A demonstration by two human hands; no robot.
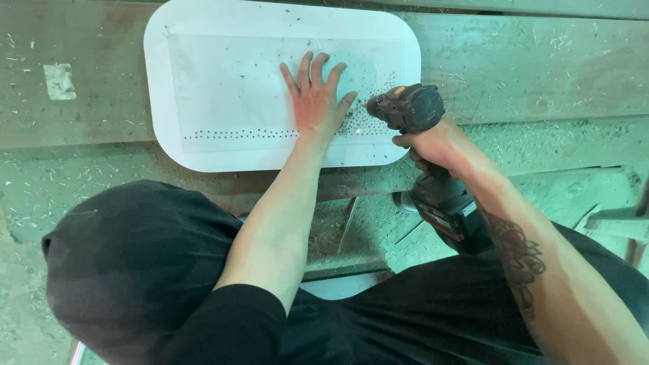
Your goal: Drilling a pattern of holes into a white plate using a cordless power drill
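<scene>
Sawdust-strewn workbench (541, 81) under white panel (223, 81)

Past the fingers lies a long, worn workbench (527, 74) made of wide planks with a greenish tint, and small shavings and dust (534, 138) are scattered all over it. Far to the left of the fingers, a small pale patch (59, 81) sits stuck on the wood. Below the fingers, nearer the person, lower boards (351, 230) cross under the bench edge, and they are dusty too.
</scene>
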